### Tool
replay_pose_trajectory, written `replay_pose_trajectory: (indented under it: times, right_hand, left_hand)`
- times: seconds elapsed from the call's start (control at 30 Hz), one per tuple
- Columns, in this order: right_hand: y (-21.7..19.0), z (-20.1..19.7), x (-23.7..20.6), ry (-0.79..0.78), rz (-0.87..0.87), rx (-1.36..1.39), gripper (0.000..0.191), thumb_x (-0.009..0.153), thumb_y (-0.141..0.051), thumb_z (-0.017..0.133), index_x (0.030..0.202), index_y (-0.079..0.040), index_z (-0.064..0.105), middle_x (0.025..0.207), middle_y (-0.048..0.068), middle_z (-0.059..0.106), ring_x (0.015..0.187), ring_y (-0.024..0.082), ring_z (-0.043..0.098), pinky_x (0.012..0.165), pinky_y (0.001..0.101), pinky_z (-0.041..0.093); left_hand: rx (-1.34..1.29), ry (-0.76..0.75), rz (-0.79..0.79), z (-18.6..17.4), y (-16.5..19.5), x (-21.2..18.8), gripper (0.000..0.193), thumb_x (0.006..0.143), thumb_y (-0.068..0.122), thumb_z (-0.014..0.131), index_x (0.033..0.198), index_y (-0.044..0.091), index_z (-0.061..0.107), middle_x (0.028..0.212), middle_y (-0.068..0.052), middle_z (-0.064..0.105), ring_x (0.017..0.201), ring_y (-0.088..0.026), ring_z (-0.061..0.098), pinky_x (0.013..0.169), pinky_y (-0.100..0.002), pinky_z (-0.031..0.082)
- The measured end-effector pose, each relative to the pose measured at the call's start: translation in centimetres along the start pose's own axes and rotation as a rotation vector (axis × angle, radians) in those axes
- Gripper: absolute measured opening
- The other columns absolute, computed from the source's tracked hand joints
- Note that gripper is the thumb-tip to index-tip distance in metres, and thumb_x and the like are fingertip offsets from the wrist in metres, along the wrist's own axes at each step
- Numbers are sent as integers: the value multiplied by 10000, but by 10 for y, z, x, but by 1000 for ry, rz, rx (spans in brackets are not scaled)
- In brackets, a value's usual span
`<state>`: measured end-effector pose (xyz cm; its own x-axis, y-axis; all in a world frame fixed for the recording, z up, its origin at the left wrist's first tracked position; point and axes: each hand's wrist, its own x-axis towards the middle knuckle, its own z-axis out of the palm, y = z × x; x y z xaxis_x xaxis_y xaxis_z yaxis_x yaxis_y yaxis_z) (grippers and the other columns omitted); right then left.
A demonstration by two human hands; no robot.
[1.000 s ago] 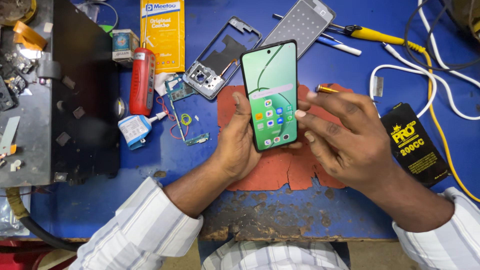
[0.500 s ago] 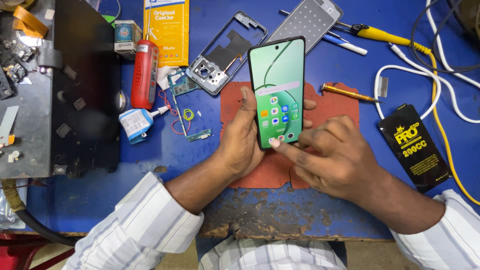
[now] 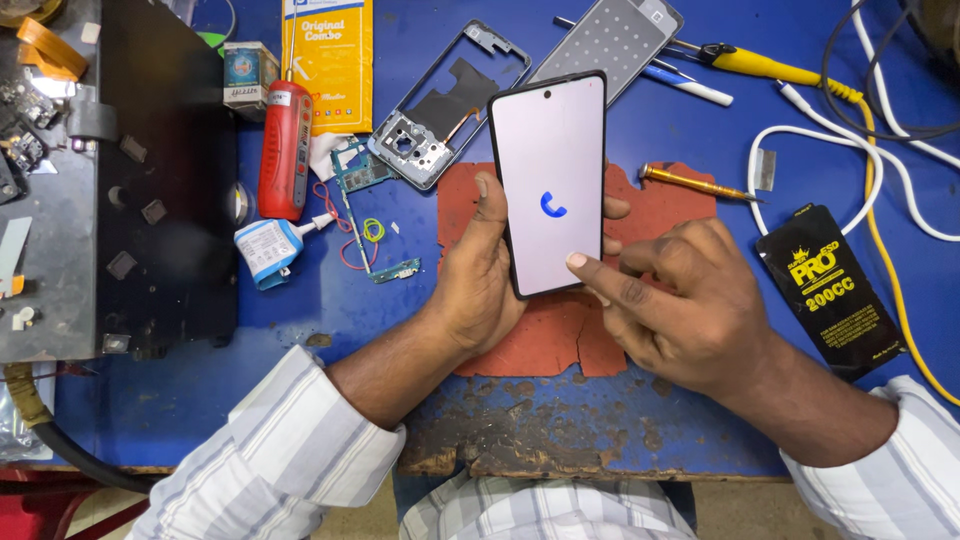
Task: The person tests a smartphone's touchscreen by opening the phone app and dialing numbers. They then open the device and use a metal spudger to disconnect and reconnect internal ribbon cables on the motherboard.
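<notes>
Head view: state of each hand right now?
Left hand: closed around the smartphone, holding it upright.
Right hand: holds nothing, index finger touching the screen's lower edge.

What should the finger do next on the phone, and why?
Probably lift the right hand a little and wait. Its forefinger tip sits at the lower edge of the phone, which the left hand holds, and the pale screen shows only one small blue symbol, nothing else to tap.
</notes>
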<state>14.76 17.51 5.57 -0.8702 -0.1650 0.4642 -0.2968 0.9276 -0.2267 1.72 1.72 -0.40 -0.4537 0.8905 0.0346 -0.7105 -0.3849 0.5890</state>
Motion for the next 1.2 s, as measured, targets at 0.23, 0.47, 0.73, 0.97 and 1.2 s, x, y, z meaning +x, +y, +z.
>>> replay_pose_trajectory:
  times: [0.23,0.47,0.73,0.97,1.2]
  right_hand:
    - [0,1,0,5,13,-2,412,782,-33,839,1178,-126,776,879,4,643,732,162,510,678,346,385]
    - [0,1,0,10,27,25,434,765,-7,820,1179,-126,769,877,3,650,725,170,511,682,353,390]
    - [1,1,0,3,28,27,466,738,15,795,1183,-124,770,879,6,651,723,167,518,681,354,390]
    - [-1,-1,2,-17,9,24,429,703,7,784,1115,-112,797,881,8,641,740,177,547,694,368,399]
    - [-2,-1,3,3,-2,35,352,733,-26,811,1079,-92,795,892,18,638,750,172,558,688,366,395]
  left_hand:
    - [-10,3,6,2,1,1,846,1053,682,222,1549,21,407,1396,-249,586,1208,-322,660,1018,-503,600]
    - [-18,0,4,2,2,0,836,1054,673,206,1553,28,392,1392,-250,586,1215,-327,662,1017,-515,609]
    - [-32,5,4,3,3,0,822,1072,657,193,1554,23,397,1395,-252,587,1209,-328,664,1019,-516,603]
    - [-22,8,8,1,1,0,818,1081,660,192,1548,27,415,1379,-245,602,1208,-320,663,1054,-495,580]
    - [-17,19,-11,0,1,0,815,1072,660,195,1538,30,420,1372,-236,607,1210,-318,662,1041,-491,581]
